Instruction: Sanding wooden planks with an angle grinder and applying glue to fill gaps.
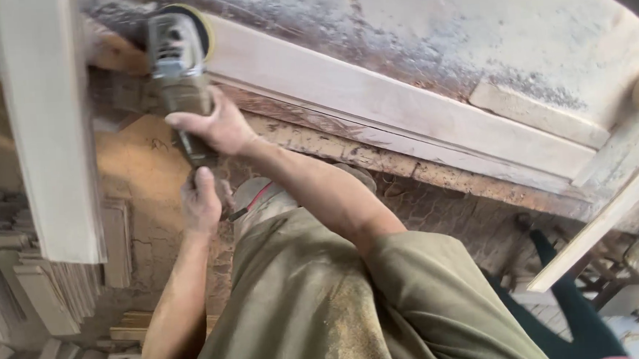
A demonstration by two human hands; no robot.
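— How should this sanding pass be handled?

— I'd judge it wants the grinder (177, 59) kept level, so its yellow-rimmed disc (198, 25) lies flat on the long pale plank (403, 113) and doesn't dig in at an edge. A steady, light pressure along the grain should suit, with the cord kept behind the tool.

— Which hand does what?

— The right hand (215, 127) wraps the grinder's body from behind, fingers (185, 121) clamped around the housing. The left hand (200, 200) sits lower, closed on the tail of the tool where the cord leaves; exactly what its fingers pinch I cannot tell.

— And where is the tool against the work?

— The grinder stands just beyond the right fingers, its disc touching the near end of the plank, which rests on the dusty desk (472, 26). A wide pale board (47, 128) stands just beside it.
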